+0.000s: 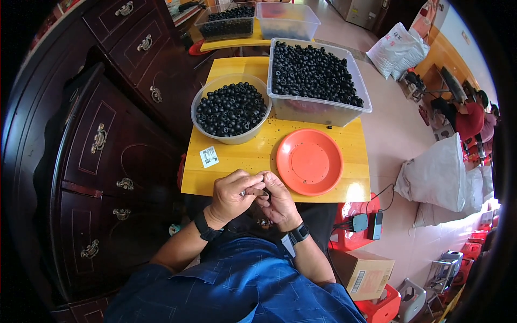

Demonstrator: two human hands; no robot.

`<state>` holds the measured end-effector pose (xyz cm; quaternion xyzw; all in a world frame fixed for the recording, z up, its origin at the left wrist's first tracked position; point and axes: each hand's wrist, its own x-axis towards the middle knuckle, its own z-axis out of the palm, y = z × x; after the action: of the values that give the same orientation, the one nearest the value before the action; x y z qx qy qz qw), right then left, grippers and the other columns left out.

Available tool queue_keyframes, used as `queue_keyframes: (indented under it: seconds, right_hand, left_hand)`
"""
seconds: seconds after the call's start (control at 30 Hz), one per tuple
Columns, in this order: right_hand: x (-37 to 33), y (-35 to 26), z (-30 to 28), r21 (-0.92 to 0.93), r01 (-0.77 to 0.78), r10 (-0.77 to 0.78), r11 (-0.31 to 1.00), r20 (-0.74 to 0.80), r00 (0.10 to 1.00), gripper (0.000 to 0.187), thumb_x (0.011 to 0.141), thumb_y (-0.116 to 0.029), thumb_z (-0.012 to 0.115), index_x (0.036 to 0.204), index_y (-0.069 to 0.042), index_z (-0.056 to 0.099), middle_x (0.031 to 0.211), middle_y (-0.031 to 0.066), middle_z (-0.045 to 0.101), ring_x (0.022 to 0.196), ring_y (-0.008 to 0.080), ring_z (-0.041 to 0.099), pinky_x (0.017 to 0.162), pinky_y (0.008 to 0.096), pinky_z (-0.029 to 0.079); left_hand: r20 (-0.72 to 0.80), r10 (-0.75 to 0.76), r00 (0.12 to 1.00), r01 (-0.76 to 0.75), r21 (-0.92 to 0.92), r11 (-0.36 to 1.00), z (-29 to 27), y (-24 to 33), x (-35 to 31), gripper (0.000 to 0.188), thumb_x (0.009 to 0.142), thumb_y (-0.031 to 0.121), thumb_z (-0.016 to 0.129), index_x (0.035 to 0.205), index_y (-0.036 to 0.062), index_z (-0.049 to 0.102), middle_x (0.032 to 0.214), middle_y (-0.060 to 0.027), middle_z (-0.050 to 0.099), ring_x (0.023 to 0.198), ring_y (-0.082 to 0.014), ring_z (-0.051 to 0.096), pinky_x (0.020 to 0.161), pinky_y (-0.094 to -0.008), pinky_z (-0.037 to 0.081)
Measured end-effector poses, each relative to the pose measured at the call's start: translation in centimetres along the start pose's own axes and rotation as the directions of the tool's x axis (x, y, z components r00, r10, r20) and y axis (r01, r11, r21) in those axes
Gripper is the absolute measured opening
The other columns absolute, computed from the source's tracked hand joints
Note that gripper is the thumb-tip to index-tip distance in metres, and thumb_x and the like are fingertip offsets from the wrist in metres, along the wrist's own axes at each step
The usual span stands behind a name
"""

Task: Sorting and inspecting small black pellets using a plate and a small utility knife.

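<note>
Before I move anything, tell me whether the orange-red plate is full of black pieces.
No, the orange-red plate is bare except for scattered specks.

The things are carried by a smooth yellow counter (242,156), its near right corner brightened by glare. At the back right, a clear rectangular bin (318,114) is set close to the counter's right edge. To its left a round translucent tub (237,139) is placed; whether the two touch cannot be told. In front of the bin, a red-orange plate (309,161) is laid flat. A small white label (209,156) is laid at a slant, just before the tub. Between bin and plate one small black piece (329,127) is seen, and dark specks are scattered about.
</note>
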<state>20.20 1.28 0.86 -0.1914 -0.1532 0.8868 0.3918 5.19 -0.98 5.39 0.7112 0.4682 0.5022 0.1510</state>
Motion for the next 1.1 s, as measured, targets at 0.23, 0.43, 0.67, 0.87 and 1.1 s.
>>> queue_keyframes:
  seconds: [0.23, 0.43, 0.67, 0.87, 1.1]
  right_hand:
    - [0.2, -0.2, -0.5, 0.016, 0.097, -0.096, 0.995, -0.064, 0.993, 0.02, 0.102, -0.028, 0.056, 0.107, -0.009, 0.058, 0.09, 0.0008, 0.058, 0.06, 0.004, 0.044, 0.049, 0.0162, 0.036]
    - [0.3, 0.2, -1.0, -0.013, 0.072, -0.073, 0.997, -0.062, 0.995, 0.019, 0.102, -0.028, 0.057, 0.103, -0.01, 0.056, 0.09, 0.0009, 0.058, 0.061, 0.004, 0.044, 0.05, 0.0166, 0.037]
    - [0.4, 0.4, -1.0, -0.026, 0.068, -0.069, 0.997, -0.038, 0.997, 0.017, 0.102, -0.027, 0.057, 0.101, -0.011, 0.055, 0.088, -0.0004, 0.058, 0.061, 0.0033, 0.045, 0.051, 0.016, 0.037]
    - [0.6, 0.7, -1.0, -0.085, 0.06, -0.062, 0.995, -0.022, 0.998, 0.018, 0.102, -0.027, 0.058, 0.101, -0.01, 0.058, 0.087, -0.0023, 0.06, 0.06, 0.0013, 0.045, 0.052, 0.0141, 0.039]
    - [0.7, 0.9, -0.7, -0.089, 0.066, -0.07, 0.994, -0.038, 0.997, 0.018, 0.101, -0.026, 0.058, 0.103, -0.008, 0.059, 0.089, -0.0014, 0.063, 0.06, 0.0005, 0.045, 0.051, 0.0139, 0.039]
  left_hand:
    - [0.108, -0.233, 0.967, 0.242, -0.08, 0.967, -1.3, -0.6, 0.1, 0.018, 0.082, 0.004, 0.075, 0.097, -0.0007, 0.065, 0.075, -0.0064, 0.062, 0.063, -0.0133, 0.058, 0.059, -0.0273, 0.046]
    - [0.332, -0.302, 0.893, 0.348, -0.085, 0.934, -2.2, -1.3, 0.7, 0.022, 0.09, 0.019, 0.068, 0.095, -0.0008, 0.06, 0.074, -0.0076, 0.062, 0.065, -0.0142, 0.059, 0.061, -0.0274, 0.046]
    - [0.367, -0.277, 0.888, 0.316, -0.047, 0.948, -2.3, -1.5, 0.8, 0.025, 0.091, 0.026, 0.067, 0.091, 0.0015, 0.06, 0.071, -0.0101, 0.063, 0.062, -0.0232, 0.063, 0.057, -0.0338, 0.047]
    - [0.323, -0.206, 0.924, 0.191, 0.077, 0.979, -2.2, -1.2, 1.0, 0.031, 0.089, 0.03, 0.072, 0.085, 0.0019, 0.058, 0.067, -0.0125, 0.061, 0.057, -0.0273, 0.062, 0.053, -0.0351, 0.047]
    - [0.32, -0.184, 0.929, 0.144, 0.144, 0.979, -2.2, -1.2, 1.0, 0.033, 0.088, 0.033, 0.073, 0.083, 0.0026, 0.059, 0.068, -0.0132, 0.062, 0.06, -0.0301, 0.064, 0.054, -0.0374, 0.048]
